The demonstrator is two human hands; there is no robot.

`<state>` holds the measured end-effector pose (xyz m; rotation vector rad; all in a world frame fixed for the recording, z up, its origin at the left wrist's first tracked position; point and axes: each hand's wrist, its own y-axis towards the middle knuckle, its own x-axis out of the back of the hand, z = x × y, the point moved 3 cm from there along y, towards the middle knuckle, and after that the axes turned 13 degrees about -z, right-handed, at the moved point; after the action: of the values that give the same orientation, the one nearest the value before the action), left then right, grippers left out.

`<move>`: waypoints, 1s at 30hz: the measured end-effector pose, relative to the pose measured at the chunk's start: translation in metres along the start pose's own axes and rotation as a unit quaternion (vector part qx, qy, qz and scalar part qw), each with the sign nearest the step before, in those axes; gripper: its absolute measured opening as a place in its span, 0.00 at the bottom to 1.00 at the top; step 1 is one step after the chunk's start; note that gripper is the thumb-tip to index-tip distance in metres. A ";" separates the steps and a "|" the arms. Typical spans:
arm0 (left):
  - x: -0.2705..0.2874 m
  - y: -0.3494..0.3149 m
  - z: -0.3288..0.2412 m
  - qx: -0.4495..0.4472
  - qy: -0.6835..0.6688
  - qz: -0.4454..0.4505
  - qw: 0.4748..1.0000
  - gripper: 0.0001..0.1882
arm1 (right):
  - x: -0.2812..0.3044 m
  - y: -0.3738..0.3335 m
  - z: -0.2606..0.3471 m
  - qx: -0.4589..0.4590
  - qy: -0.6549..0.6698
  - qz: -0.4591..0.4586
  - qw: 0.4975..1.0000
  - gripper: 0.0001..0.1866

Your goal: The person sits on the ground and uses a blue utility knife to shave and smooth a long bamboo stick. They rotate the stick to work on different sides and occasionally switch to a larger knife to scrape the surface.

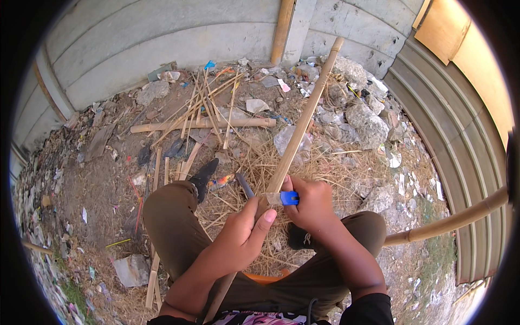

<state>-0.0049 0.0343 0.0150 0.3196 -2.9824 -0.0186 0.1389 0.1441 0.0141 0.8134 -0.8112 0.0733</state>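
Observation:
A long split bamboo pole (304,124) slants from my lap up toward the wall at the far right. My left hand (238,235) is wrapped round it, thumb on top, just in front of my knees. My right hand (311,203) is closed on a small tool with a blue end (290,198) and a flat, light-coloured piece lying across the bamboo. Its exact kind I cannot make out. Left of the pole, a dark grey blade-like piece (245,185) sticks out just beyond my left hand; its other end is hidden.
A pile of thin bamboo strips (208,103) and a thick bamboo length (203,125) lie ahead on littered ground. Concrete rubble (366,125) is at the right. A bamboo pole (449,220) reaches in from the right beside corrugated sheeting (460,135). A concrete wall (179,46) stands behind.

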 end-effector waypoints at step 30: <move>-0.011 -0.005 0.001 -0.006 0.056 0.000 0.998 0.16 | 0.007 0.022 -0.037 -0.060 -0.105 -0.054 0.991 0.19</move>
<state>0.0065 0.0322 0.0120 0.3095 -2.8709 -0.0196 0.1582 0.1830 0.0173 0.7564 -0.9591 -0.1587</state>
